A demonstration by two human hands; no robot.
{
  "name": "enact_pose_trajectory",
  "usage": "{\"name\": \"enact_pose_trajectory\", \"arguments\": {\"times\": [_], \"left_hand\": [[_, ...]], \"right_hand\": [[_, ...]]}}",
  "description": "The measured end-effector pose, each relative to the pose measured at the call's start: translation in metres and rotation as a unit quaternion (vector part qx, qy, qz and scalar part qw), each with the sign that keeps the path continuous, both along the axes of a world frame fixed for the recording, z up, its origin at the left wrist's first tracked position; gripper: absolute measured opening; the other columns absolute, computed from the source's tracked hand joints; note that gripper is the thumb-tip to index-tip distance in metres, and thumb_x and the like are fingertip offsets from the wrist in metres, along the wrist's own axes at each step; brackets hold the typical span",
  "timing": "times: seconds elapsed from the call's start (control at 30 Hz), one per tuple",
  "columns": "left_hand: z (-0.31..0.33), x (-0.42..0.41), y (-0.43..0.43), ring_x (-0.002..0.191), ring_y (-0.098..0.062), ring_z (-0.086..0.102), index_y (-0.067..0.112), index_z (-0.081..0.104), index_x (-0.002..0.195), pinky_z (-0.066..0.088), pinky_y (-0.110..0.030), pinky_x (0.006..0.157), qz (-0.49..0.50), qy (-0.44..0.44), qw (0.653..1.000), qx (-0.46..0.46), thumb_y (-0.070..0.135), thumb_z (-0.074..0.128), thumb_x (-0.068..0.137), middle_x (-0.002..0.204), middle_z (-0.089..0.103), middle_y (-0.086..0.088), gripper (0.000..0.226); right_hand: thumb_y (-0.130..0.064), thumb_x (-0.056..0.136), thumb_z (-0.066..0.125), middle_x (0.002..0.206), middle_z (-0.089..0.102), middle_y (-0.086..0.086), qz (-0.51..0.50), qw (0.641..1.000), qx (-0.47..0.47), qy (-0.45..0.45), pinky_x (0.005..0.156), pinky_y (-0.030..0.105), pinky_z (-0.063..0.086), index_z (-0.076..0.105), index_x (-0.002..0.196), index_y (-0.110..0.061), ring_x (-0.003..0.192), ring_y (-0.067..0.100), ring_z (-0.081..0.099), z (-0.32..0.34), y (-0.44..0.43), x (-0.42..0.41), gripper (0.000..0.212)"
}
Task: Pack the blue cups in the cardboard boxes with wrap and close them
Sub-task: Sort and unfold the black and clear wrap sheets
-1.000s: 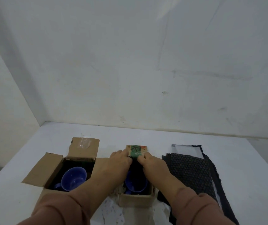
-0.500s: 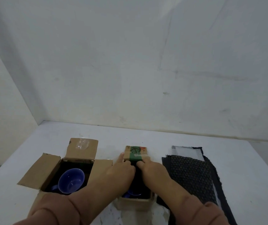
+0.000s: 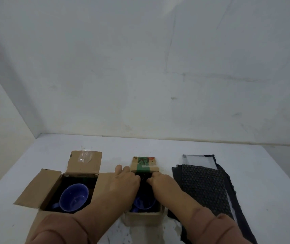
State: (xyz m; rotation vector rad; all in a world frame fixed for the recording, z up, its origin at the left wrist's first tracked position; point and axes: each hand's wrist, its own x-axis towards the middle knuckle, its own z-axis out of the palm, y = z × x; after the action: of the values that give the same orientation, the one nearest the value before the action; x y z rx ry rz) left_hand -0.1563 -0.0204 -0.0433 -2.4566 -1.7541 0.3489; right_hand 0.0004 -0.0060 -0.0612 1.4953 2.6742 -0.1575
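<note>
Pinching black wrap at the far inner edge of the small open cardboard box (image 3: 143,216): left hand (image 3: 125,182) and right hand (image 3: 164,183), fingertips curled down into the dark lining, both grips narrow, nearly touching each other. Below the wrists, round blue cup (image 3: 145,204) upright inside that box, partly hidden by the forearms. Printed green-and-brown far flap (image 3: 144,163) standing up just beyond the fingers. To the left, larger open cardboard box (image 3: 52,184), flaps splayed, second blue cup (image 3: 73,197) upright in black lining. To the right, flat sheets of black bubble wrap (image 3: 204,185) on the white tabletop (image 3: 264,173). Pinkish-brown sleeves (image 3: 56,228) at bottom edge.
</note>
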Motion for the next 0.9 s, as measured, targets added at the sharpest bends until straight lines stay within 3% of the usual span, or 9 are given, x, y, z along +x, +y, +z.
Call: {"name": "enact_pose_trajectory", "arguments": {"times": [0.17,0.27,0.37,0.5,0.63,0.77,0.9], "left_hand": [[-0.005,0.006,0.006,0.102,-0.028,0.046,0.022,0.041,0.089,0.020,-0.046,0.087,0.016,-0.007,1.000,-0.015,0.017,0.065,0.074,0.096,0.063,-0.004,0.029],[-0.008,0.003,0.007,0.100,-0.028,0.047,0.021,0.046,0.096,0.019,-0.047,0.087,0.007,-0.005,1.000,-0.018,0.017,0.065,0.074,0.095,0.062,-0.003,0.030],[-0.008,-0.003,0.009,0.097,-0.028,0.048,0.023,0.044,0.086,0.019,-0.047,0.085,-0.010,-0.035,0.999,-0.011,0.019,0.056,0.081,0.091,0.060,-0.003,0.014],[-0.007,-0.006,0.010,0.098,-0.028,0.044,0.024,0.055,0.085,0.021,-0.044,0.080,-0.028,-0.029,0.999,0.015,0.015,0.056,0.080,0.093,0.061,-0.003,0.010],[-0.005,0.004,0.007,0.102,-0.026,0.042,0.024,0.060,0.084,0.021,-0.044,0.084,0.004,-0.005,1.000,0.005,0.017,0.058,0.081,0.094,0.063,-0.001,0.008],[-0.004,0.008,0.006,0.107,-0.027,0.043,0.022,0.056,0.094,0.021,-0.044,0.091,0.021,-0.007,1.000,-0.002,0.018,0.059,0.080,0.099,0.065,-0.002,0.015],[-0.006,0.004,0.006,0.107,-0.029,0.044,0.023,0.050,0.104,0.020,-0.046,0.087,0.022,-0.033,0.999,0.006,0.016,0.057,0.079,0.103,0.064,-0.004,0.026]], "right_hand": [[-0.007,0.089,0.046,0.110,0.056,0.019,-0.002,0.999,0.015,-0.042,0.078,0.041,0.041,0.056,0.107,-0.006,0.092,0.035,0.057,-0.001,-0.003,-0.008,0.021],[-0.008,0.090,0.045,0.113,0.055,0.019,-0.007,0.999,0.016,-0.050,0.084,0.041,0.038,0.054,0.109,-0.006,0.098,0.036,0.055,0.000,-0.004,-0.010,0.021],[-0.007,0.089,0.044,0.115,0.053,0.018,-0.010,0.999,0.011,-0.040,0.085,0.041,0.037,0.053,0.112,-0.007,0.101,0.035,0.053,-0.001,-0.004,-0.008,0.024],[-0.008,0.088,0.045,0.113,0.053,0.016,-0.010,0.999,0.033,-0.025,0.083,0.040,0.034,0.052,0.113,-0.009,0.099,0.034,0.053,-0.006,-0.006,-0.005,0.026],[-0.009,0.087,0.044,0.109,0.056,0.015,-0.014,0.996,0.079,-0.023,0.082,0.042,0.035,0.056,0.106,-0.008,0.094,0.034,0.054,-0.012,-0.011,-0.004,0.023],[-0.010,0.089,0.043,0.113,0.053,0.015,-0.021,0.997,0.070,-0.035,0.092,0.045,0.029,0.057,0.109,-0.007,0.101,0.034,0.050,-0.012,-0.011,-0.004,0.024],[-0.008,0.085,0.051,0.116,0.051,0.016,-0.031,0.995,0.054,-0.072,0.109,0.056,0.012,0.055,0.117,-0.004,0.106,0.034,0.050,-0.011,-0.010,-0.006,0.032]]}}
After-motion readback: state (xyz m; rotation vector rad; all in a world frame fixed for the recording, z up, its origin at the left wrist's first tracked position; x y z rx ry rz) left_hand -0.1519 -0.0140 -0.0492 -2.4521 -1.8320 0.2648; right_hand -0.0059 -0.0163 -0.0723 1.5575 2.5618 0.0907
